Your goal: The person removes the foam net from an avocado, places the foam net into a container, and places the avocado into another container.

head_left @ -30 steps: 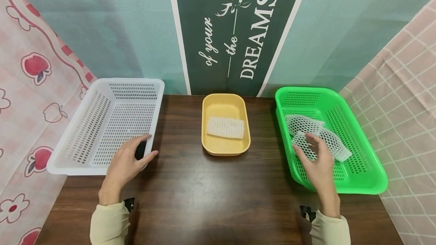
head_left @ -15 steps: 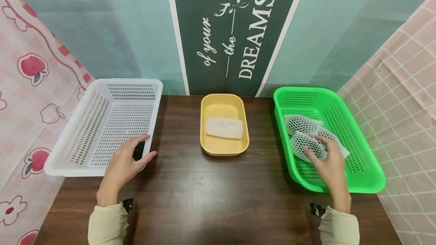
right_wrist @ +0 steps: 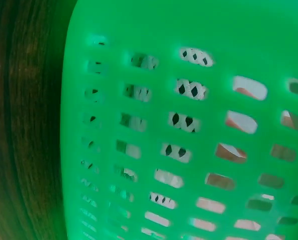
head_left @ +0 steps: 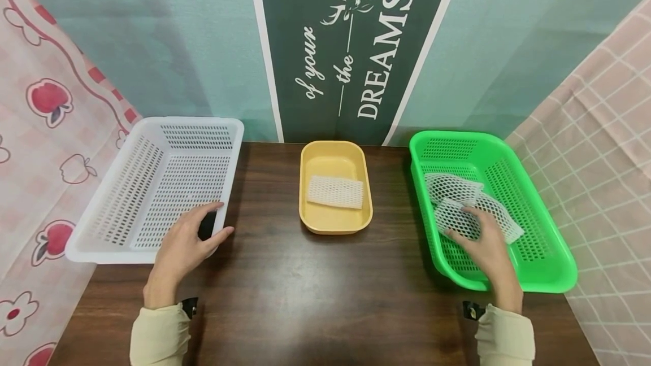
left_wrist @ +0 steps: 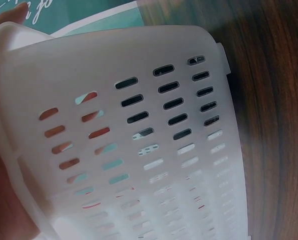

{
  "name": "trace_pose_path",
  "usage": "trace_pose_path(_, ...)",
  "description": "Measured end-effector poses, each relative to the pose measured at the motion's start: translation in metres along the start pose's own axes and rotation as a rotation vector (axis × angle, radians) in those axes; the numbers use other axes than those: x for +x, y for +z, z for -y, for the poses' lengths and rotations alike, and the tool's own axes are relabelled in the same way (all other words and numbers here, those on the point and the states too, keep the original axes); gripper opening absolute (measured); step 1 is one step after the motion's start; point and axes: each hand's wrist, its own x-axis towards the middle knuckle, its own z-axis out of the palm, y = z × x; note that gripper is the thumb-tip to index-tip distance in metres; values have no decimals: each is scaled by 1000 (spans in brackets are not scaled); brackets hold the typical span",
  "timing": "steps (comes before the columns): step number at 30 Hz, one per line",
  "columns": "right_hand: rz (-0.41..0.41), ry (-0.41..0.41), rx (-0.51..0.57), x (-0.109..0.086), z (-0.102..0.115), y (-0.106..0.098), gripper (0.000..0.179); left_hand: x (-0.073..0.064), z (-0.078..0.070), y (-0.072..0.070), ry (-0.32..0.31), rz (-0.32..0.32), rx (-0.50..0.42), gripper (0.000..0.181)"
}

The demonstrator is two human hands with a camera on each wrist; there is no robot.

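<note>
A white plastic basket (head_left: 152, 185) stands at the left, with my left hand (head_left: 180, 242) over its right front rim. My fingers reach inside; the thumb spreads over the rim. Between thumb and forefinger shows a black thing (head_left: 207, 226) beside the inner wall, mostly hidden; its kind does not show. At the right my right hand (head_left: 485, 247) is down in a green basket (head_left: 554, 242). Thumb and forefinger are spread at a white foam fruit net (head_left: 455, 219), fingertips right on it. Two more nets lie there, a back net (head_left: 450, 185) and a right net (head_left: 508, 225).
Between the baskets a small yellow tray (head_left: 333, 222) sits on the brown wooden table (head_left: 315, 298), a single white foam net (head_left: 335, 192) lying in it. Behind hangs a green cloth (head_left: 178, 44). Pink patterned cloths (head_left: 605, 146) close off both sides.
My right hand has shifted over the nets, first rightward, then slightly down and toward the front net, partly covering it. The left hand has stayed at the white basket's rim.
</note>
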Motion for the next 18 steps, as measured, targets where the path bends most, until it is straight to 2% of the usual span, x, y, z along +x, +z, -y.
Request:
trace_pose_path(5,11,-10,-54,1,-3,1,73,0,0,0,1,-5,3,54)
trace_pose_path(10,50,52,-129,-1,-3,2,75,1,-1,0,1,-12,6,53)
trace_pose_path(14,126,83,-103,0,-4,4,77,0,-1,1,2,-20,7,53)
trace_pose_path(18,236,97,-44,2,-5,6,79,0,-1,1,1,-24,11,53)
